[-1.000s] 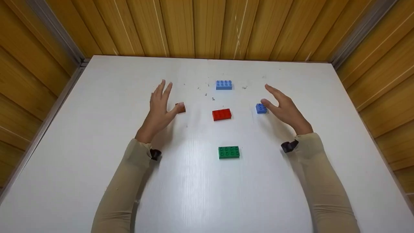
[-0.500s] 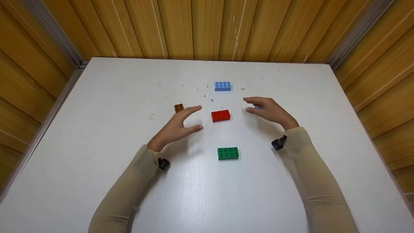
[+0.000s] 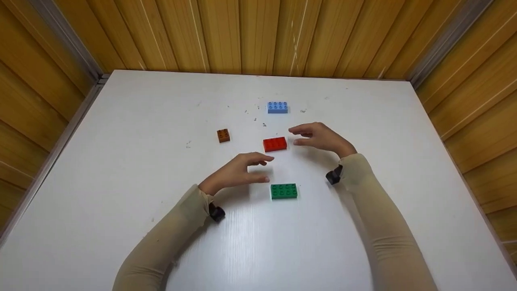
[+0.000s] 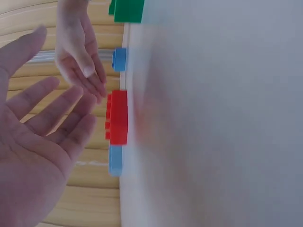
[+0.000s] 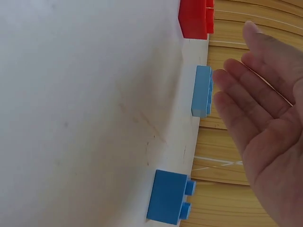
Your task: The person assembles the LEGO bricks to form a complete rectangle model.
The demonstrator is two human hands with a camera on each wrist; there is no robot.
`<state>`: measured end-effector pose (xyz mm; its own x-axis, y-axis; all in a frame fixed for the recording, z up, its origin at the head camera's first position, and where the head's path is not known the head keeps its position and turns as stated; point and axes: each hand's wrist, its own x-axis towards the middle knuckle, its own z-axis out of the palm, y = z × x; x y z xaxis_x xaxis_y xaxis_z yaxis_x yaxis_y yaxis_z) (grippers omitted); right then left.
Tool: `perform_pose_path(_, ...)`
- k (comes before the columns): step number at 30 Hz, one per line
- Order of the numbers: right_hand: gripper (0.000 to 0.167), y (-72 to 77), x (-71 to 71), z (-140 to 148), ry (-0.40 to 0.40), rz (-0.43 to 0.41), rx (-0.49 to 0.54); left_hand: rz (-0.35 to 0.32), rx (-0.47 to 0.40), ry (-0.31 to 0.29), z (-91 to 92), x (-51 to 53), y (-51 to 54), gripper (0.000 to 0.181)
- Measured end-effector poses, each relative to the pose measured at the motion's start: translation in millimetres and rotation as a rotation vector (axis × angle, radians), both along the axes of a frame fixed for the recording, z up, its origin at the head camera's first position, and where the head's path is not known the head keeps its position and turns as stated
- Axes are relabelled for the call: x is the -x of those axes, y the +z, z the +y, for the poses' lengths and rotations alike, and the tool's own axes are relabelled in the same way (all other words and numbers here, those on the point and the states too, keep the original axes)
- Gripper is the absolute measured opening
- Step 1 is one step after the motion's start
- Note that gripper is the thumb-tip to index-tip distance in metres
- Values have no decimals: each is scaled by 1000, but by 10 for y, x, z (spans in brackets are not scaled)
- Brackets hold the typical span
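Observation:
My left hand (image 3: 238,171) hovers above the table between the red brick (image 3: 275,144) and the green brick (image 3: 284,191), fingers slightly bent and holding nothing. Just right of the red brick, my right hand (image 3: 321,137) is also in the air with relaxed fingers, touching no brick. The head view does not show the small blue brick, which the right hand covers; the right wrist view shows this blue brick (image 5: 168,196) standing on the table. Farther back lies a light blue brick (image 3: 277,107). An orange-brown brick (image 3: 223,135) sits left of the red one.
All the bricks rest apart on a white table (image 3: 121,161). Small dark marks dot its surface near the light blue brick. Yellow wood-patterned panels (image 3: 258,36) wall the back and sides. Each wrist carries a small black camera (image 3: 217,212).
My left hand has moved right and toward me, away from the orange-brown brick, which is now uncovered. My right hand has moved left toward the red brick. The bricks have stayed put.

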<state>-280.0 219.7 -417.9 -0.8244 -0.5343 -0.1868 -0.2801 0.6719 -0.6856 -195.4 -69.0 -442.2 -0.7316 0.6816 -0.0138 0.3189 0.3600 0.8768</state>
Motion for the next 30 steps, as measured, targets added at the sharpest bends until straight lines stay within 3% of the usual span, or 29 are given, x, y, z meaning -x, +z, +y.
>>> perform_pose_path(7, 48, -30, 23, -137, 19, -8, -6, -17, 48, -74, 136, -66, -79, 55)
perform_pose_path(15, 49, -42, 7, -257, 50, -23, 17, 44, 57, -165, 215, -92, -102, 49)
perform_pose_path(25, 47, -97, 3, -327, 63, 25, 31, 145, 134, -226, 253, -91, -118, 42)
perform_pose_path(30, 47, -103, -8, -345, 44, 23, 37, 142, 173, -232, 261, -88, -100, 40)
